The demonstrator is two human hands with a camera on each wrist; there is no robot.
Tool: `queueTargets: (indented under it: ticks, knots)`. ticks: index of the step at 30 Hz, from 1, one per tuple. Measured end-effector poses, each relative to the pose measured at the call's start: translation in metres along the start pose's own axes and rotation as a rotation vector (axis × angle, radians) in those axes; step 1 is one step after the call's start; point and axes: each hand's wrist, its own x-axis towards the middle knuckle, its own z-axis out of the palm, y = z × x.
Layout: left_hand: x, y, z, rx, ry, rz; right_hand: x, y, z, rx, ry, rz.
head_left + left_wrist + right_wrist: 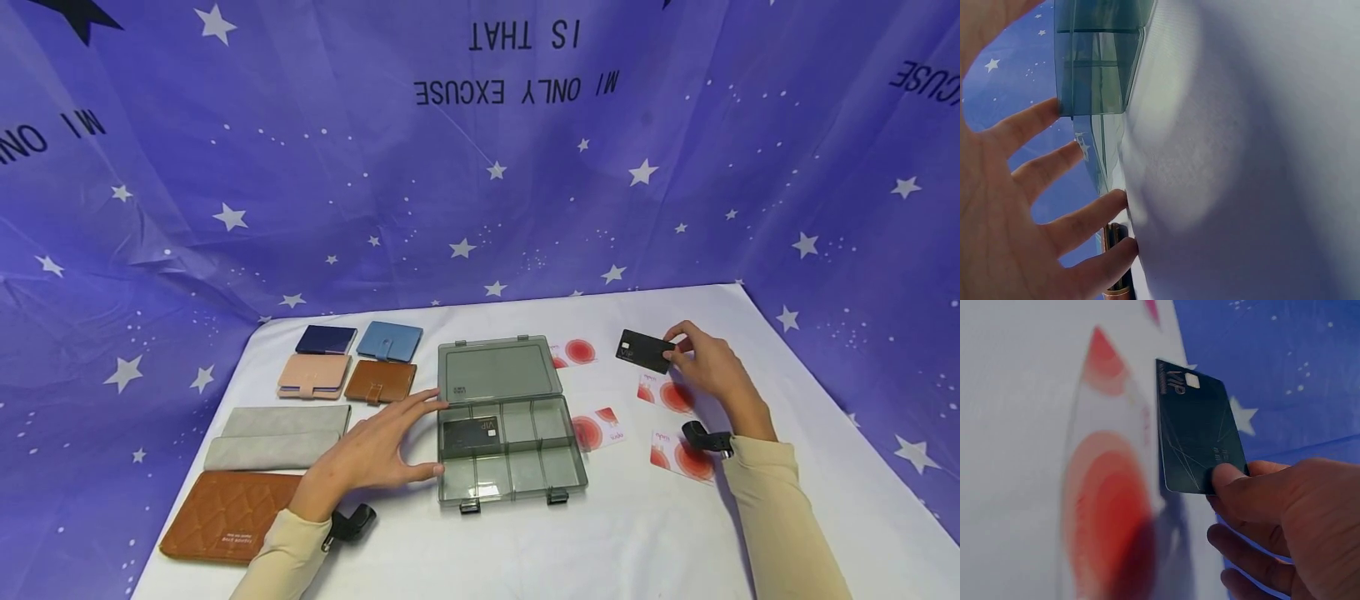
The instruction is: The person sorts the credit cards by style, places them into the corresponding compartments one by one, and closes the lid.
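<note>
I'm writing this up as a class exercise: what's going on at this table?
A person's right hand pinches a black VIP card above the white-and-red cards. The left hand rests open against the open grey compartment box, where another black card already lies. Wallets sit to the left.

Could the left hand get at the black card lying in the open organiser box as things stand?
Probably yes. The left hand rests with fingers spread against the box's left side, the lid is folded back, and the black card lies uncovered in the nearest compartment. Only the low wall stands between.
</note>
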Motion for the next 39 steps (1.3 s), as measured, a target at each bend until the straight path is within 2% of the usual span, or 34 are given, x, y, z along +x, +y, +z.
queueTargets:
  ticks: [7,12,17,23,29,39]
  knots:
    - [0.000,-0.001,0.000,-0.003,0.005,0.007,-0.001,-0.029,-0.004,0.033,0.061,-0.074]
    - [-0.001,-0.002,0.001,-0.010,0.011,0.014,-0.001,-0.066,-0.002,0.068,0.122,-0.147]
    - [0.000,-0.001,0.001,-0.015,0.016,0.013,-0.004,-0.107,0.013,0.100,0.147,-0.276]
    - [0.001,-0.001,0.001,-0.012,0.015,0.014,-0.017,-0.157,0.042,0.179,0.110,-0.422]
    - [0.002,-0.002,0.001,-0.003,0.020,0.025,-0.037,-0.196,0.068,0.231,0.033,-0.515]
    - [0.001,-0.003,0.001,-0.015,0.016,0.024,-0.057,-0.212,0.105,0.126,-0.052,-0.552]
